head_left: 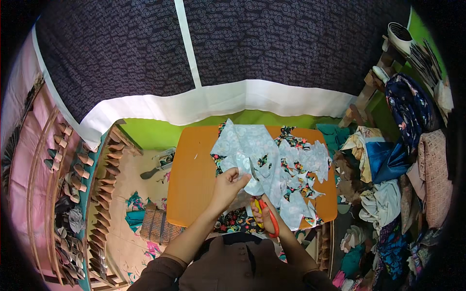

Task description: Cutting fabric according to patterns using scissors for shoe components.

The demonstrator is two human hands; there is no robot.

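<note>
My right hand point(259, 209) grips a pair of scissors point(265, 214) by its red and yellow handles, close to the table's near edge. The blades point away from me and lie at the fabric. My left hand point(229, 188) pinches the fabric point(241, 140) just left of the blades, with the thumb along a pale rounded piece point(254, 187). This fabric lies pale side up; a dark floral print shows where its edges fold over. To its right are several cut scraps point(310, 157) of the same cloth, ragged and overlapping.
The wooden table point(188, 160) has rounded corners. Shoe lasts line a rack point(100, 213) on the left. Heaped cloths point(383, 203) crowd the right side. A dark patterned curtain point(272, 43) with a white border hangs beyond the table. Scraps point(134, 201) lie on the floor.
</note>
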